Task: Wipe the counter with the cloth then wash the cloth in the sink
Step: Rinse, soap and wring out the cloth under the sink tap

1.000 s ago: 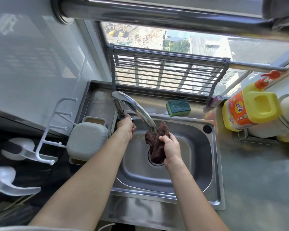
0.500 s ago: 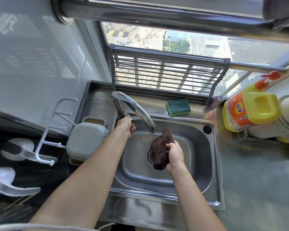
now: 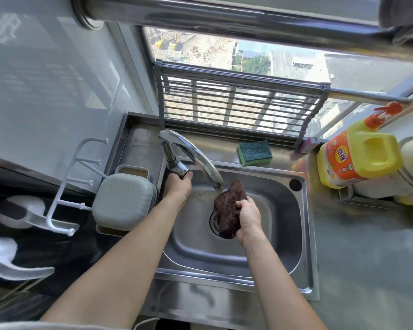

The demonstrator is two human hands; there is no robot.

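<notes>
Right hand (image 3: 248,219) bunching brown cloth (image 3: 228,208) at frame centre, over sink (image 3: 303,234). Left hand (image 3: 178,188) wrapped round tap (image 3: 191,154) base. Probably soft, limp, heavy when wet; best gripped as a wad.

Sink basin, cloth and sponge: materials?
Sink basin: looks like brushed stainless steel, grey with soft reflections. Cloth, held by the right hand: dark brown, nubby pile, probably microfibre or terry. Sponge: foam, with a darker, rough scouring layer on top.
</notes>
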